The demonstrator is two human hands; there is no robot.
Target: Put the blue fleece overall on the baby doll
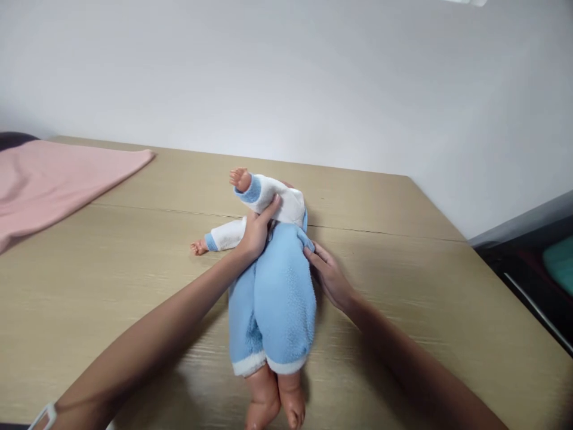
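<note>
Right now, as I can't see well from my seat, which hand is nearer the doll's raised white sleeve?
Left. The left hand holds the raised white sleeve from below; the right hand lies apart, lower right, fingers on the blue trousers.

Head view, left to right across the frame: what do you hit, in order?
flat pink fabric sheet → baby doll's white-sleeved outstretched arm → left hand → right hand → teal padded item off the table's right edge
</note>
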